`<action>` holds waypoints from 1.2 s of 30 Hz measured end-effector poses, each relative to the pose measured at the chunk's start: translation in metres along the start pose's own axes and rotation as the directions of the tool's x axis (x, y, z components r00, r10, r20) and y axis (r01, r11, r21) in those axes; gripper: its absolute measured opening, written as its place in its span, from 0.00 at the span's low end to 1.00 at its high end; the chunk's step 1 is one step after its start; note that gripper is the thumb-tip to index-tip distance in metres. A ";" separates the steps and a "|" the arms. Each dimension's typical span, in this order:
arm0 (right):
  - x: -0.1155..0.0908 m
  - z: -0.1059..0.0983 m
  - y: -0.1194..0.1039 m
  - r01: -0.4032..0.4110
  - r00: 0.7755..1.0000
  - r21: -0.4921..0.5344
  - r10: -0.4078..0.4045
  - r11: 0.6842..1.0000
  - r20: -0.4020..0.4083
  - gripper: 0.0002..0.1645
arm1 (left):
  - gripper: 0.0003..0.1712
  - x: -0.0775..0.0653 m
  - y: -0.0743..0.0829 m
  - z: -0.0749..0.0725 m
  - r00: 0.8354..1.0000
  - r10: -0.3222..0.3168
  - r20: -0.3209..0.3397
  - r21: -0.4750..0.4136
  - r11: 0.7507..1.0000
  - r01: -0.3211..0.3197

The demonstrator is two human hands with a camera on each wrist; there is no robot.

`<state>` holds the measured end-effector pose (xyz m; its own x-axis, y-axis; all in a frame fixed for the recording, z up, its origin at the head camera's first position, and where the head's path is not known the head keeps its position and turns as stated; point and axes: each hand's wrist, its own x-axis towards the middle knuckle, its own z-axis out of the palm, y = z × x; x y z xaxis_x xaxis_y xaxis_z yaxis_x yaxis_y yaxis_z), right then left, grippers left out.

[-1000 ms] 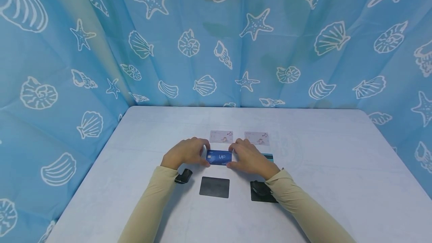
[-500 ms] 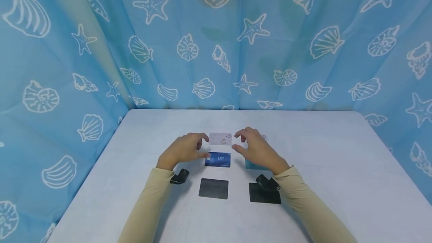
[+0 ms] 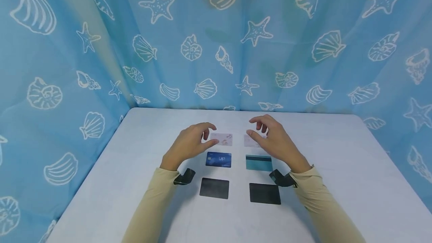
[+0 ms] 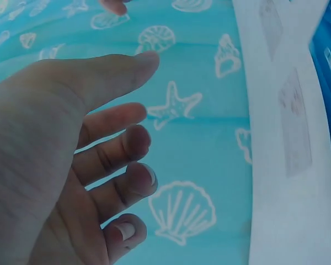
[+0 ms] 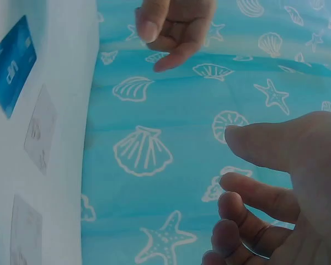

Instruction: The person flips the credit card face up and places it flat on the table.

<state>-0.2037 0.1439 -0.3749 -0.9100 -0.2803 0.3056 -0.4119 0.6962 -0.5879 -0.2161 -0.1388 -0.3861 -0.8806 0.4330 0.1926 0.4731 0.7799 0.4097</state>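
Spread grips all round: head view has the left hand [image 3: 190, 143] and right hand [image 3: 277, 138] hovering by two pale printed cards [image 3: 225, 139], flat beyond the blue VIP card [image 3: 219, 159] (tidy rows, btw). Left wrist cam: thumb [image 4: 118, 77] clear of curved fingers [image 4: 135, 144]. Right wrist cam: same gap.

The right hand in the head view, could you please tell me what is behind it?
Behind the right hand, the left part of a pale card shows on the white table; the hand covers much of the rest in that view.
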 end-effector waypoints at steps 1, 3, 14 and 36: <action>-0.001 -0.002 0.001 0.003 1.000 -0.005 -0.003 1.000 -0.004 0.22 | 0.25 0.001 0.003 0.000 1.000 0.008 -0.003 -0.004 1.000 -0.008; -0.005 -0.007 0.003 0.009 1.000 -0.021 -0.010 1.000 -0.007 0.22 | 0.25 0.004 0.008 0.001 1.000 0.021 -0.004 0.000 1.000 -0.021; -0.022 -0.014 0.024 -0.005 1.000 -0.072 0.006 0.997 0.024 0.23 | 0.26 0.019 0.039 0.018 0.998 0.043 0.041 0.000 0.999 -0.043; -0.034 0.010 0.063 -0.027 0.973 -0.095 0.048 0.995 0.227 0.27 | 0.29 0.037 0.057 0.069 0.977 0.067 0.203 0.059 0.995 -0.081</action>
<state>-0.1990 0.1902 -0.4299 -0.9157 -0.3896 0.0987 -0.3810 0.7631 -0.5220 -0.2197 -0.0466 -0.4174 -0.8229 0.5671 0.0343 0.5434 0.7678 0.3394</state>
